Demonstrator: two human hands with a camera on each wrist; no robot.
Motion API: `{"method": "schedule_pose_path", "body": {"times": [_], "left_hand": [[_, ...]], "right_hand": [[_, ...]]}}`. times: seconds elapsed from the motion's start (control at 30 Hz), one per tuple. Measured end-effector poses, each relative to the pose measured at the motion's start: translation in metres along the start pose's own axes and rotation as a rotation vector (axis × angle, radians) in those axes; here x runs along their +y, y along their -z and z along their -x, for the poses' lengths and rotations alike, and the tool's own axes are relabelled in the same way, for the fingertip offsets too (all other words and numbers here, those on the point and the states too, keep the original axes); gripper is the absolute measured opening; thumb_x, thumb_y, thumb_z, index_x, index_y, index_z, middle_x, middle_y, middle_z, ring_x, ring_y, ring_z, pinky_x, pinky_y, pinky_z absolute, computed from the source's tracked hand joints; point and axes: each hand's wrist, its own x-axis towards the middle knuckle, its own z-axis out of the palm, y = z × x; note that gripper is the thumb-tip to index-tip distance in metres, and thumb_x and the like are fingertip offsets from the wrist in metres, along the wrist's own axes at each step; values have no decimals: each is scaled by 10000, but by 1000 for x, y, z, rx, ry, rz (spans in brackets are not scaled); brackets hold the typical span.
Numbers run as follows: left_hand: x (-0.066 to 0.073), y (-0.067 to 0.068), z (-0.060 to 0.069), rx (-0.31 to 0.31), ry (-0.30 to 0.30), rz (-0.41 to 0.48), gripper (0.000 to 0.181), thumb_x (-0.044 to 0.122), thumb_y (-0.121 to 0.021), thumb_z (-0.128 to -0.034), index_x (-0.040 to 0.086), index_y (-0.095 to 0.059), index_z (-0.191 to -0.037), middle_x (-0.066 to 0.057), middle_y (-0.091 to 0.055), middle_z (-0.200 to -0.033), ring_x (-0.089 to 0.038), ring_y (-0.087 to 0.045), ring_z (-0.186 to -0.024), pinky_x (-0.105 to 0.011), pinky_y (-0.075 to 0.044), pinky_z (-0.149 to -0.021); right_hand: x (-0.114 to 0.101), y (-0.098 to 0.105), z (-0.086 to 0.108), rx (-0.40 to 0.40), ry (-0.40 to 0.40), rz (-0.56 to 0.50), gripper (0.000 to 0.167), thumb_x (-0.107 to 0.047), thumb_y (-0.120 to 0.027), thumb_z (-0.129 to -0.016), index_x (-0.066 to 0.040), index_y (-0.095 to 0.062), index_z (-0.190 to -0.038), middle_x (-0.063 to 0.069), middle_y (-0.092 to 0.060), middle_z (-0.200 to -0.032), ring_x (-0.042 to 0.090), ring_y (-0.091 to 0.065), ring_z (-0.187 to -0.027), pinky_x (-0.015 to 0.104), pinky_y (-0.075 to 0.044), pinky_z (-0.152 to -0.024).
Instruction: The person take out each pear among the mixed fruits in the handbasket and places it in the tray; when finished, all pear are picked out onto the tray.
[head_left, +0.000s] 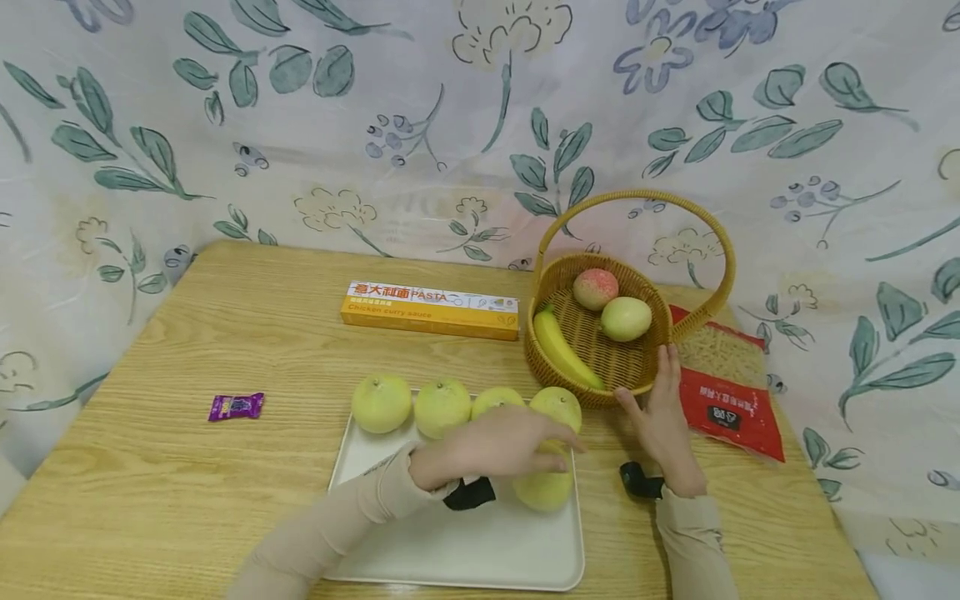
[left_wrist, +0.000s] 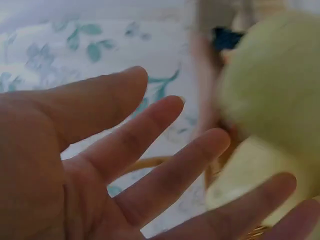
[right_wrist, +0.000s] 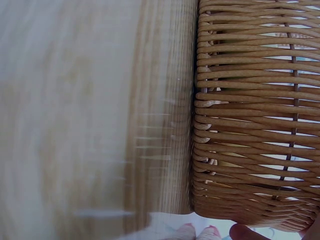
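Note:
My left hand (head_left: 506, 442) hovers over the white tray (head_left: 450, 567) with fingers extended and spread; the left wrist view shows an empty palm beside a blurred round yellow-green fruit (left_wrist: 280, 85). Several such fruits, including this one (head_left: 382, 403), sit along the tray's far side, and another (head_left: 543, 490) lies partly under the left hand. My right hand (head_left: 663, 421) touches the near right side of the wicker basket (head_left: 540, 358), thumb at the rim and fingers fairly straight. Inside lie a banana (head_left: 562, 350), a pinkish peach (head_left: 596, 289) and a pale oval fruit (head_left: 626, 320).
A yellow pasta box (head_left: 429, 312) lies behind the tray. A red bag of pasta (head_left: 727, 392) lies right of the basket, partly hidden by it. A small purple packet (head_left: 236, 407) is on the left of the wooden table (head_left: 150, 500). The basket's tall handle (head_left: 637, 194) arches up.

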Motion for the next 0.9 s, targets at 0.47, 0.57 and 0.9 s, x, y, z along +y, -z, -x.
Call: {"method": "schedule_pose_path", "body": {"times": [0.47,0.57,0.9], "left_hand": [[-24,77,-66,162,-125,576,376,149,-595,-960,87,-563,-1329,-78,-606,-1332,-173,-567,-1215,-206,-476,-967],[-30,78,-82,217,-124,659,393,126,-589,-960,69,-546,-1347,-111,-585,-1351,-202,-564,-1223,-224,-498,-954],[-51,63,-146,288,33,841,359,174,-561,-977,127,-563,-1332,-107,-547,-1363,-191,-580,-1151,-462,-504,-985]], "right_hand": [[-2,-1,-4,-23,-12,2,902,-360,-541,-979,-44,87,-1544,184,143,-1613,528,-104,-1436,705,-229,-1074],[-2,0,-4,-21,-10,-2,900,-339,-548,-978,-44,86,-1544,188,136,-1613,528,-103,-1436,707,-229,-1072],[-2,2,-1,-18,-11,-17,907,-377,-541,-976,-34,79,-1543,201,134,-1610,526,-77,-1440,715,-214,-1071]]}}
